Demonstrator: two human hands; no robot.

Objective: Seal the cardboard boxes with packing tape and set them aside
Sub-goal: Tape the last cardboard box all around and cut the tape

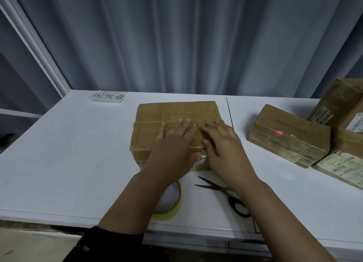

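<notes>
From the head view, a brown box (172,112) lies flat near the middle of the white worktop (78,153), its top crossed by strips of clear tape. Both hands lie on its near half. The left hand (172,144) is spread with straight fingers pressed on the top, thumb hanging over the near edge. The right hand (224,145) lies just beside it, fingers also straight and flat on the cardboard, with its thumb near the same edge. Neither grip holds anything; both are wide and pressing down. The fingertips of the two hands almost meet along a taped seam.

Between the box and the near worktop edge lies a tape roll (169,214), flat and partly hidden under the left forearm. Just to its right lie scissors (224,189) with the blades parted and black handles toward the person, partly covered by the right forearm.

To the right, apart from the box, a second box (288,136) rests wrapped in tape, with a small red mark on its side. It touches a pile (343,104) of further boxes with printed labels at the right edge. A handwritten note (108,97) sits at the far left of the worktop. A grey curtain (176,35) hangs behind.
</notes>
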